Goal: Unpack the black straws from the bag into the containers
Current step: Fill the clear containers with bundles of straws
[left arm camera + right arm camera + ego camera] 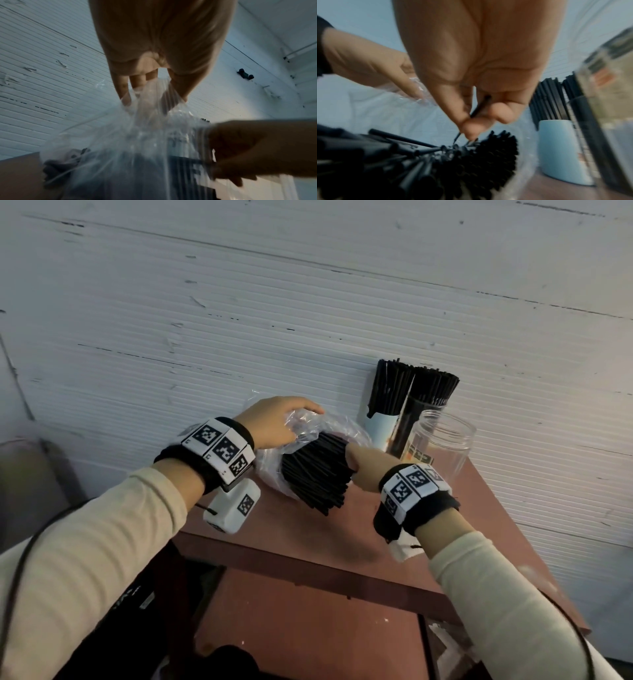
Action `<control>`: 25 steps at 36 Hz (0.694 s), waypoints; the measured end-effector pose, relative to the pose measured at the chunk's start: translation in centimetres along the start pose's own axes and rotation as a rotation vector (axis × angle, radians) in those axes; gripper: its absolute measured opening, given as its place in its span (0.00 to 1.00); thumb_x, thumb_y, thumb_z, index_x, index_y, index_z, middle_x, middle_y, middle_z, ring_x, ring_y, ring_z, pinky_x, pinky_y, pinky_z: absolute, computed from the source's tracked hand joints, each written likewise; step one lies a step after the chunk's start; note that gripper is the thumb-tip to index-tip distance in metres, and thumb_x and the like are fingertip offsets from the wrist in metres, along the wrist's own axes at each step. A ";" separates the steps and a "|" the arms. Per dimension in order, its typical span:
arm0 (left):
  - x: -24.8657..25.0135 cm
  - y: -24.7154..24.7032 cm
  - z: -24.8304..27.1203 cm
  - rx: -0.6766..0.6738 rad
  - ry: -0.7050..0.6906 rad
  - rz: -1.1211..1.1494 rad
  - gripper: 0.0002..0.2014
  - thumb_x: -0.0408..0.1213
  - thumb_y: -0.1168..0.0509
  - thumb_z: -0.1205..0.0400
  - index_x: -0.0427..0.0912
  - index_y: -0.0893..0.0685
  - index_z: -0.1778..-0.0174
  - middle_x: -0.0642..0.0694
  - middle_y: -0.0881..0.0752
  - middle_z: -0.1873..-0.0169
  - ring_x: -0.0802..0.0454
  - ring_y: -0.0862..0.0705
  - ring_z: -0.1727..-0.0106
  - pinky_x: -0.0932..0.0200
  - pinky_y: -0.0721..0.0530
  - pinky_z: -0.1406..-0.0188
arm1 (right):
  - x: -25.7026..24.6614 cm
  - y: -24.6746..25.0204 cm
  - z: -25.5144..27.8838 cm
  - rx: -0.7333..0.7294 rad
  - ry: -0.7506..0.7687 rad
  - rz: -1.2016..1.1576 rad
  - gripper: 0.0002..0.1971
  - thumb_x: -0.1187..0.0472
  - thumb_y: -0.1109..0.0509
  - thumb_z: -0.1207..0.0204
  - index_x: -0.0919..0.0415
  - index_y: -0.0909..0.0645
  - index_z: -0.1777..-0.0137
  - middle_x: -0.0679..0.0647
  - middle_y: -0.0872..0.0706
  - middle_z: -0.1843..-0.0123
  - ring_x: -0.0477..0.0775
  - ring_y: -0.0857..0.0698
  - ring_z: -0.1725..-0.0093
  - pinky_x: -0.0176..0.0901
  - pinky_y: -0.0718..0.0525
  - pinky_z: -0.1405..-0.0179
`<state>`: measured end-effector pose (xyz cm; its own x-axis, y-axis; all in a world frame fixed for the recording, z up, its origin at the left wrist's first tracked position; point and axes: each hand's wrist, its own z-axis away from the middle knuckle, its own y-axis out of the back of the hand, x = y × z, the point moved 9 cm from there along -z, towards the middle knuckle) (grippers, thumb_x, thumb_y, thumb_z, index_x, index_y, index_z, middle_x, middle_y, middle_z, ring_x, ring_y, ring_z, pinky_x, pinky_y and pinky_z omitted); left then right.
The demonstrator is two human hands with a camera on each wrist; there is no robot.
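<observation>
A clear plastic bag point(270, 463) lies on the reddish table, with a thick bundle of black straws point(317, 470) sticking out of its mouth toward me. My left hand point(274, 422) grips the bag's top edge, seen in the left wrist view as bunched plastic point(154, 97) between its fingers. My right hand point(364, 467) is at the straw ends, and in the right wrist view its fingers point(471, 127) pinch a single black straw point(479, 108) above the bundle point(471, 159). Two containers point(385, 428) packed with upright black straws stand behind, and a clear jar point(442, 443) holds none.
The table point(342, 529) is small and pushed against a white ribbed wall point(308, 320). Its front edge runs below my wrists and a lower reddish shelf point(308, 621) shows underneath. A grey object point(30, 484) stands to the left of the table.
</observation>
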<state>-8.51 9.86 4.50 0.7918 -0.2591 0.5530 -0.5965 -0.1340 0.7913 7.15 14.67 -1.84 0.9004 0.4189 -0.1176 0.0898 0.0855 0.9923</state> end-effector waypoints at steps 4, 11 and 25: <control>0.4 0.4 -0.5 0.047 -0.055 0.001 0.28 0.25 0.32 0.22 0.61 0.19 0.32 0.49 0.18 0.32 0.49 0.18 0.36 0.56 0.18 0.46 | -4.2 1.6 -1.0 0.077 0.179 -0.102 0.04 0.62 0.36 0.21 0.55 0.22 0.49 0.52 0.17 0.46 0.55 0.19 0.45 0.50 0.19 0.41; 0.6 1.5 -1.4 0.089 -0.104 0.026 0.35 0.16 0.42 0.24 0.62 0.19 0.32 0.50 0.18 0.36 0.55 0.19 0.35 0.68 0.21 0.46 | -5.5 -0.3 -5.0 0.058 0.047 0.023 0.28 0.42 0.41 0.18 0.56 0.32 0.23 0.60 0.27 0.24 0.65 0.30 0.25 0.59 0.30 0.26; -1.2 1.0 -1.6 -0.019 -0.023 -0.005 0.35 0.20 0.39 0.22 0.62 0.24 0.27 0.49 0.21 0.30 0.51 0.23 0.30 0.56 0.21 0.36 | -7.2 -0.3 -5.2 -0.015 0.138 0.077 0.21 0.59 0.31 0.22 0.48 0.24 0.29 0.54 0.24 0.29 0.58 0.23 0.32 0.48 0.23 0.36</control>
<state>-9.84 11.51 5.04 0.7912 -0.2806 0.5434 -0.5902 -0.1171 0.7987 -1.59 16.30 -1.46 0.8371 0.5451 -0.0463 0.0154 0.0612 0.9980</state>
